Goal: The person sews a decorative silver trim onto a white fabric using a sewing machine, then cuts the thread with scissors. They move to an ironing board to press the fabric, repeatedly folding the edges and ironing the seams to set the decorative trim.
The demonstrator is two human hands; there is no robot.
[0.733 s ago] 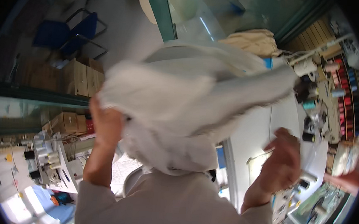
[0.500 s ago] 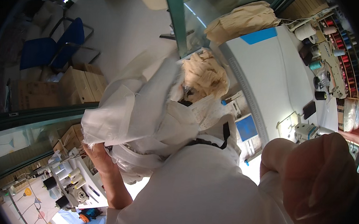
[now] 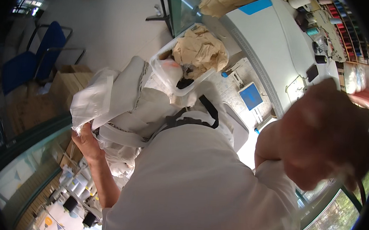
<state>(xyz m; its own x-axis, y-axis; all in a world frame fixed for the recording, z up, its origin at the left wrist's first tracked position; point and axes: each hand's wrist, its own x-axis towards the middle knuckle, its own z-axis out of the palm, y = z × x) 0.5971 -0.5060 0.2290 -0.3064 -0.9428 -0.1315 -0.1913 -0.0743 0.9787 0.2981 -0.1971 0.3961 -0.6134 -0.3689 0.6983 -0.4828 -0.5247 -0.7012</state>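
My left hand (image 3: 87,140) is closed on the edge of a bundle of light grey and white fabric (image 3: 129,85), which has frayed edges and dark overlocked seams. The fabric drapes beside my body and partly covers my lap. My right hand (image 3: 324,129) is raised very near the camera at the right, large and blurred. Its fingers cannot be made out, nor whether anything is in them. Just beyond the fabric stands a white plastic bin (image 3: 156,64) with crumpled beige cloth (image 3: 202,48) and a dark scrap in it.
A white sewing table (image 3: 262,39) with a machine and thread spools lies to the right. Below it is a blue pedal-like pad (image 3: 250,97). Cardboard boxes (image 3: 69,83) and a blue chair (image 3: 36,62) stand at the left, past a green-framed glass edge (image 3: 27,136).
The fabric has swung left and settled lower, uncovering more of the bin. My right hand has risen closer to the camera. The whole view has shifted.
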